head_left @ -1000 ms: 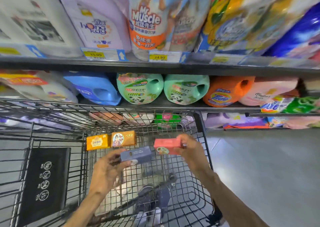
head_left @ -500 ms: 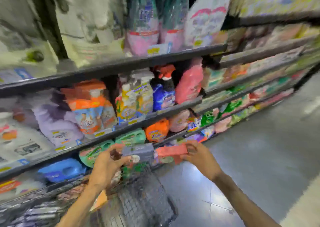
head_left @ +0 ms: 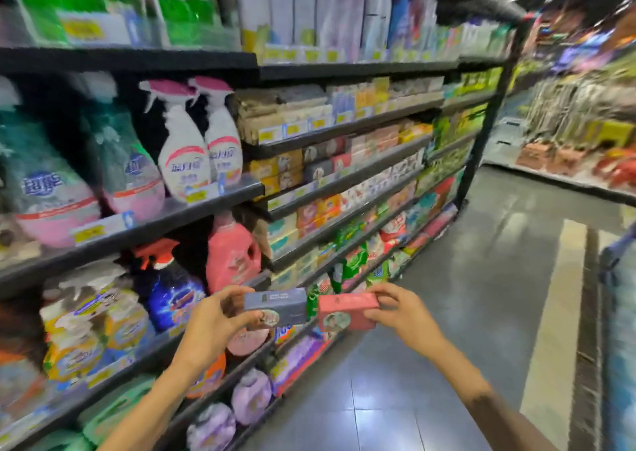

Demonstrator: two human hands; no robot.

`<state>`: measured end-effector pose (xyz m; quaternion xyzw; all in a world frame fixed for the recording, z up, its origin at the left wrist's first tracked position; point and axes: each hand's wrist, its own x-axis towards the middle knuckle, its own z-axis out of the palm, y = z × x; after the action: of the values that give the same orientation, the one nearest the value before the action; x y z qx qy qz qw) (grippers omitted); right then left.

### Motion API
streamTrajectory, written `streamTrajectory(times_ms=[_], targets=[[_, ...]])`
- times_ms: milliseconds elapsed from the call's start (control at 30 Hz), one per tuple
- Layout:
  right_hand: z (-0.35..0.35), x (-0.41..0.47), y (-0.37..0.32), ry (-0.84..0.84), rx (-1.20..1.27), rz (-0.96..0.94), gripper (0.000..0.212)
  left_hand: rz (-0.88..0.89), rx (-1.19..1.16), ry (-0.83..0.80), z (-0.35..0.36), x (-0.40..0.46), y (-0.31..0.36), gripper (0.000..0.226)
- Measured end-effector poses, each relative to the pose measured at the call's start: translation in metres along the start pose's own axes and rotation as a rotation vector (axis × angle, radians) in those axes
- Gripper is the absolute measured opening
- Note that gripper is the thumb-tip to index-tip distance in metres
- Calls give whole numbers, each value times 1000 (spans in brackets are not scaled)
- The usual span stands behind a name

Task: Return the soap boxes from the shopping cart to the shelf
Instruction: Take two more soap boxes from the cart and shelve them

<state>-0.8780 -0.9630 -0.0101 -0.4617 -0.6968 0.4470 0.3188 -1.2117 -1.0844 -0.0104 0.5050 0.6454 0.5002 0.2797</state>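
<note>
My left hand (head_left: pixel 215 323) grips a grey-blue soap box (head_left: pixel 277 307) by its left end. My right hand (head_left: pixel 401 314) grips a pink soap box (head_left: pixel 344 313) by its right end. Both boxes are held side by side at chest height, over the aisle floor and in front of the lower shelves. Ahead and to the right, rows of small soap boxes (head_left: pixel 330 163) in yellow, grey and pink fill the middle shelf (head_left: pixel 344 178). The shopping cart is out of view.
Spray bottles (head_left: pixel 199 144) and detergent jugs (head_left: pixel 230 254) fill the shelves at left. The grey tiled aisle floor (head_left: pixel 481 313) runs ahead to the right. Another display (head_left: pixel 585 133) stands across the aisle. A blue blurred object (head_left: pixel 619 295) sits at the right edge.
The view has swung right, away from the cart, and along the shelves to the soap section. Both hands keep holding their boxes, now out in front of the shelving.
</note>
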Motion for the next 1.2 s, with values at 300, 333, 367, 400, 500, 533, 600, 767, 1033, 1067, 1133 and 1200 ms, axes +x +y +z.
streamTrajectory(times_ms=[300, 333, 367, 400, 500, 533, 600, 767, 1033, 1067, 1133, 1200], targets=[[-169, 77, 32, 47, 7, -86, 41, 131, 62, 47, 133, 86, 74, 34], [-181, 85, 32, 55, 6, -98, 41, 129, 64, 45, 142, 96, 79, 33], [-191, 93, 33, 65, 4, -107, 40, 131, 67, 48, 150, 107, 84, 32], [-200, 101, 35, 77, -2, -116, 39, 130, 74, 58, 158, 118, 89, 32], [-221, 132, 40, 91, 20, -121, 39, 137, 89, 72, 178, 152, 102, 31], [-226, 145, 43, 82, 20, -129, 39, 139, 88, 84, 185, 165, 104, 31], [-234, 173, 46, 71, 18, -129, 40, 143, 81, 109, 195, 193, 105, 32], [-243, 262, 42, 24, 64, -157, 38, 108, 34, 206, 212, 276, 92, 33], [-227, 423, 22, -78, 82, -209, 38, 81, 59, 396, 200, 397, 84, 32], [-224, 441, 21, -100, 85, -218, 38, 67, 83, 418, 196, 408, 82, 34], [-216, 473, 19, -147, 81, -231, 39, 30, 93, 456, 190, 426, 80, 37], [-207, 504, 15, -186, 88, -264, 41, -6, 92, 485, 187, 440, 82, 40]])
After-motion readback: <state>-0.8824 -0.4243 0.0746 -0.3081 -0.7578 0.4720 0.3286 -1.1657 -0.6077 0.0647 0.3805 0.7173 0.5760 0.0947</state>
